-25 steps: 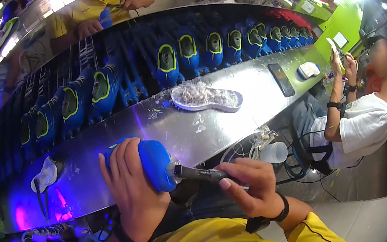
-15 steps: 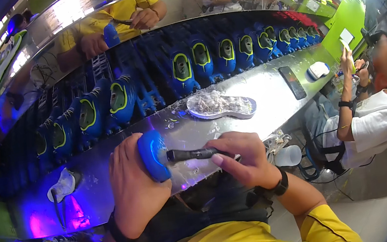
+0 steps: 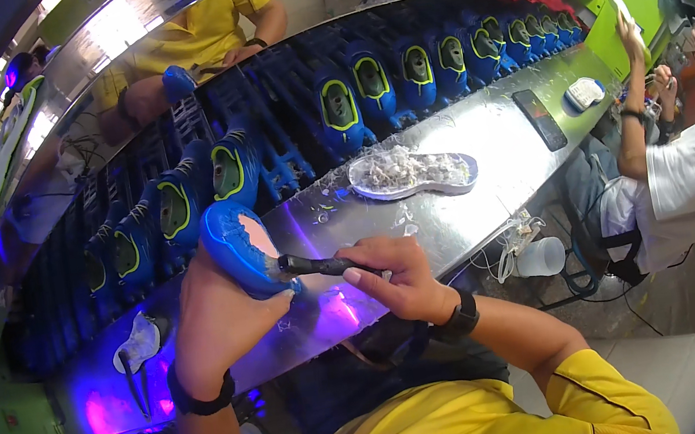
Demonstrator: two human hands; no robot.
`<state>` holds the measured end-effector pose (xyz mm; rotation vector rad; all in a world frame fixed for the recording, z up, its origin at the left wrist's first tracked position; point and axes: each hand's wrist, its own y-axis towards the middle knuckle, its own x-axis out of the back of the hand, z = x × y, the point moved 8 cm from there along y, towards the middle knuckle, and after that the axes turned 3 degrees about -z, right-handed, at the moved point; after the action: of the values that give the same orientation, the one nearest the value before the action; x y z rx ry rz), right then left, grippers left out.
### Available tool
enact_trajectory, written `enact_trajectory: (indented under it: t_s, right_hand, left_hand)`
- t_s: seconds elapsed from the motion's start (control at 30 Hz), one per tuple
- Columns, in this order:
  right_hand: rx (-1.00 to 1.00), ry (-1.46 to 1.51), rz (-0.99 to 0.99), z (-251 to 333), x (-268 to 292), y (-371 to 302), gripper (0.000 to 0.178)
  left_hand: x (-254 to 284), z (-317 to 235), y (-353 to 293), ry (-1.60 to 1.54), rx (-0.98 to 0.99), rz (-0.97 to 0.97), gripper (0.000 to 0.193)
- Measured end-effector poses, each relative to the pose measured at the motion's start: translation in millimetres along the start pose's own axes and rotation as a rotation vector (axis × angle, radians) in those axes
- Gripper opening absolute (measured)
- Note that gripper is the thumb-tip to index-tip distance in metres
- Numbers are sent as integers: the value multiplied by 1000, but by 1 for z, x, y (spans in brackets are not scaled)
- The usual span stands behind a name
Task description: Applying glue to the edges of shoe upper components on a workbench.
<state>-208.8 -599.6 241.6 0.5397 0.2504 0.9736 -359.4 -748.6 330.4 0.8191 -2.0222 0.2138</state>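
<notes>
My left hand (image 3: 224, 319) is wrapped round a blue shoe upper (image 3: 230, 233). The upper's underside is turned toward me, showing a pale pinkish patch inside a wrinkled blue rim. In my right hand (image 3: 400, 276) is a black-handled brush (image 3: 319, 264), gripped between thumb and fingers. Its greyish tip meets the edge of the upper's underside, and the bristles are too small to see clearly. Beyond my hands, a white shoe sole (image 3: 457, 173) lies on the metal bench, heaped with pale shreds.
Blue shoes with yellow-green collars (image 3: 340, 111) stand in a row on a dark rack behind the metal bench (image 3: 503, 186). A phone (image 3: 540, 119) and a white block-like thing (image 3: 585, 93) lie to the right. A whitish dish-like piece (image 3: 136, 343) lies left. A co-worker (image 3: 688, 178) sits at right.
My left hand has tilted the blue upper, so its underside with the pinkish patch now shows. The brush has moved slightly left and up along with it. The co-worker's raised hand has shifted.
</notes>
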Motion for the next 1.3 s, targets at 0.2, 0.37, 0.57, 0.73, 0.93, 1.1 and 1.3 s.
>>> enact_trajectory:
  t_s: [0.2,0.37,0.57,0.73,0.93,1.1,1.3]
  right_hand:
    - [-103,-132,-31,-14,3,-29,23]
    - [-269,-271,36,-7,17,-41,23]
    - [-463,-96,37,18,40,-45,26]
    - [-282,-170,24,62,47,-32,26]
    - [-214,-252,98,83,47,-35,21]
    - [-89,-341,117,102,62,-41,18]
    - [-129,-351,77,102,63,-24,17]
  left_hand:
    - [5,7,-1,23,-58,-14,85]
    - [5,13,-21,57,-78,-217,102]
    - [9,48,-41,-416,-1,-244,112]
    - [-33,14,-82,-1038,292,-101,109]
    - [-47,-24,-108,-1157,328,-15,107]
    - [-42,-36,-110,-1072,307,45,107]
    - [-46,-44,-114,-1073,322,87,107]
